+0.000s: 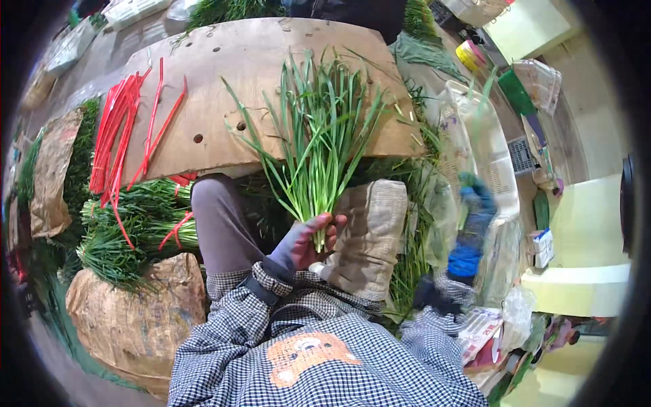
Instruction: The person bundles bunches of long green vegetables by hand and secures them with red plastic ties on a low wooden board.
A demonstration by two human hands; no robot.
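Observation:
My left hand (pixel 305 243), in a greyish-purple glove with bare fingertips, is closed around the pale lower ends of a bunch of garlic chives (pixel 324 136). The long green leaves fan out away from me over the near edge of the wooden board (pixel 224 74). Off to the right, my right hand (pixel 479 197) wears a blue glove and is smeared by motion. It is over the side of a white plastic crate (pixel 498 146). Blurred green leaves (pixel 483 95) show just beyond it; whether its fingers hold any cannot be made out.
Red plastic ties (pixel 115 129) hang over the board's left side. Below them lie tied chive bundles (pixel 135 227) beside a brown sack (pixel 139 315). Loose chive leaves (pixel 413 251) lie right of my covered knee (pixel 369 237). A pink and yellow tape roll (pixel 470 55) sits far right.

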